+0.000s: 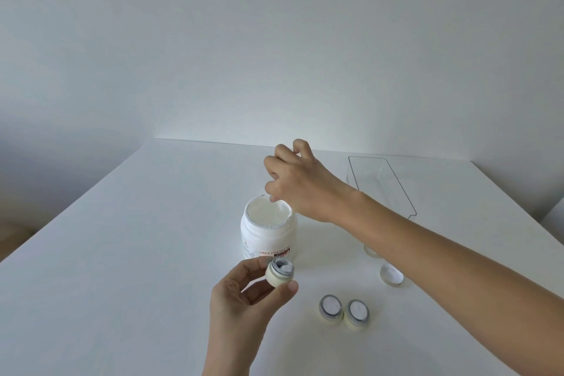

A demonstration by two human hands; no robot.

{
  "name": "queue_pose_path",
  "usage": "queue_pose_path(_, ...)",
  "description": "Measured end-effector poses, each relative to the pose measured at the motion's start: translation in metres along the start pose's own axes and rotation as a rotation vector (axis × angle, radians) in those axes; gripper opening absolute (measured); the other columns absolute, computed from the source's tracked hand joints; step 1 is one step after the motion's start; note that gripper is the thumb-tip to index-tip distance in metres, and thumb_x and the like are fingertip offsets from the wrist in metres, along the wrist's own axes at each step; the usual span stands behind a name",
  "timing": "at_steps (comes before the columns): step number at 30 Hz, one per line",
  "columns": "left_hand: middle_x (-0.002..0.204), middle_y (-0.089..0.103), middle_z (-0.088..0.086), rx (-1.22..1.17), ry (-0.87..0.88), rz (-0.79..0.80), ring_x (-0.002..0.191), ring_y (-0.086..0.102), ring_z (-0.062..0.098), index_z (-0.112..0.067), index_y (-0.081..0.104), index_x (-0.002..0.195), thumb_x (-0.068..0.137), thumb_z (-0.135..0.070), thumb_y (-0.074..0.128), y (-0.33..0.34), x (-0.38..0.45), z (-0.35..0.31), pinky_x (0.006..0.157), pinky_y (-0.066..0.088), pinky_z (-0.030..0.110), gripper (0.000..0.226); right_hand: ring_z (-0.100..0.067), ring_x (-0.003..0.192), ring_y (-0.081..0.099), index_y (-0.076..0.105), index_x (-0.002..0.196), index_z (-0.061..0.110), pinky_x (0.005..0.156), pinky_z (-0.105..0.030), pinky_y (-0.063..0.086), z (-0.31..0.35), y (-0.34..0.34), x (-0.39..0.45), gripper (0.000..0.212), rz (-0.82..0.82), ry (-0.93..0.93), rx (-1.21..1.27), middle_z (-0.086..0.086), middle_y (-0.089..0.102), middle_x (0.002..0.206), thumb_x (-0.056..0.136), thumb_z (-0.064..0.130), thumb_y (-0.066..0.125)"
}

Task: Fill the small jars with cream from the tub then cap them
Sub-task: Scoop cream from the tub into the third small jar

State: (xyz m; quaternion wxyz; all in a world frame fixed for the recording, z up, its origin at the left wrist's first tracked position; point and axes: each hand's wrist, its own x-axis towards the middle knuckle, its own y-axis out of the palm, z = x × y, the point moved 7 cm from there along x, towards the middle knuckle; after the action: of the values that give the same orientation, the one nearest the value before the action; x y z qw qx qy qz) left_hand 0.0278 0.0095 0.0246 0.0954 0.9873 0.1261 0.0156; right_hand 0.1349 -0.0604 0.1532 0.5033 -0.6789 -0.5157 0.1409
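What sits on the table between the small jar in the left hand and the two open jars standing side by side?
Nothing. In the head view, the stretch of white table between the held jar in the left hand and the two jars is bare.

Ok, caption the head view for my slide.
Left hand holds a small jar while right hand reaches over the open cream tub.

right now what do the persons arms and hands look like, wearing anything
Both are bare. The left hand and its forearm show no sleeve, glove, ring, watch or bracelet. The right hand and its long forearm, which comes in from the lower right edge, are likewise uncovered, with nothing on the wrist. No markings show on either. The nails cannot be made out.
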Motion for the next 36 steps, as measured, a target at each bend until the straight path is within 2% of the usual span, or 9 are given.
queue_pose_path(6,0.086,0.080,0.005,0.006,0.002,0.022,0.071,0.076,0.018,-0.021,0.077,0.086,0.053,-0.009,0.086,0.003,0.000,0.000,0.061,0.055,0.015,0.037,-0.024,0.096,0.037,0.067,0.083,0.021,0.086,-0.038,0.015,-0.008,0.020,0.000,0.025,0.209,0.098,0.094,0.002,0.042,0.086,0.097,0.027,0.047)
queue_pose_path(11,0.086,0.079,0.006,-0.002,0.015,0.033,0.072,0.075,0.018,-0.021,0.078,0.087,0.053,-0.009,0.086,0.004,0.000,0.000,0.063,0.056,0.018,0.037,-0.028,0.090,0.040,0.040,0.056,0.017,0.075,-0.037,0.020,-0.033,0.031,-0.008,0.042,0.303,0.441,0.375,0.004,0.038,0.065,0.095,0.028,0.046)
queue_pose_path(16,0.087,0.080,0.005,-0.027,0.023,0.012,0.073,0.076,0.017,-0.020,0.078,0.088,0.054,-0.008,0.085,0.001,0.001,0.001,0.063,0.056,0.017,0.037,-0.026,0.077,0.047,0.067,0.084,-0.002,0.077,-0.038,0.023,-0.061,0.044,-0.030,0.036,0.291,0.816,0.693,-0.003,0.049,0.068,0.095,0.027,0.049)
queue_pose_path(20,0.089,0.079,0.007,-0.031,0.014,-0.009,0.073,0.075,0.016,-0.011,0.076,0.091,0.063,0.005,0.088,0.000,0.002,0.004,0.062,0.055,0.015,0.034,-0.023,0.088,0.054,0.070,0.077,0.009,0.092,-0.039,0.030,-0.068,0.056,-0.051,0.029,0.282,0.987,0.936,0.002,0.066,0.080,0.093,0.027,0.054)
queue_pose_path(22,0.089,0.079,0.008,-0.038,0.010,-0.018,0.071,0.075,0.015,-0.010,0.075,0.092,0.067,0.011,0.081,0.000,0.002,0.004,0.061,0.055,0.014,0.032,-0.024,0.102,0.056,0.072,0.080,0.009,0.103,-0.043,0.033,-0.069,0.063,-0.058,0.027,0.256,1.038,1.057,0.002,0.068,0.092,0.092,0.028,0.055)
queue_pose_path(26,0.092,0.079,0.005,-0.070,0.015,-0.026,0.075,0.076,0.014,-0.010,0.075,0.094,0.071,0.009,0.078,0.002,0.003,0.002,0.061,0.054,0.012,0.031,-0.018,0.105,0.051,0.069,0.073,0.017,0.088,-0.030,0.034,-0.068,0.068,-0.070,0.024,0.212,1.103,1.275,0.013,0.060,0.085,0.091,0.028,0.059)
queue_pose_path(31,0.097,0.079,0.005,-0.113,0.030,-0.010,0.088,0.076,0.018,-0.009,0.074,0.099,0.072,0.005,0.078,0.006,0.006,-0.003,0.066,0.053,0.010,0.032,-0.018,0.117,0.053,0.070,0.067,0.021,0.093,-0.030,0.035,-0.062,0.062,-0.085,0.027,0.182,1.093,1.374,0.005,0.066,0.096,0.090,0.033,0.061)
queue_pose_path(34,0.099,0.079,0.006,-0.143,0.044,-0.005,0.091,0.075,0.020,-0.009,0.073,0.101,0.068,-0.001,0.080,0.007,0.008,-0.004,0.068,0.054,0.011,0.035,-0.022,0.113,0.057,0.070,0.067,0.019,0.077,-0.025,0.039,-0.051,0.054,-0.096,0.028,0.186,1.086,1.333,-0.010,0.068,0.108,0.090,0.035,0.061)
queue_pose_path(36,0.101,0.078,0.007,-0.164,0.043,0.003,0.093,0.075,0.021,-0.010,0.073,0.102,0.063,-0.006,0.081,0.009,0.008,-0.005,0.069,0.054,0.012,0.040,-0.019,0.095,0.059,0.069,0.066,0.022,0.077,-0.024,0.038,-0.043,0.048,-0.099,0.029,0.203,1.061,1.266,-0.001,0.068,0.086,0.090,0.037,0.060)
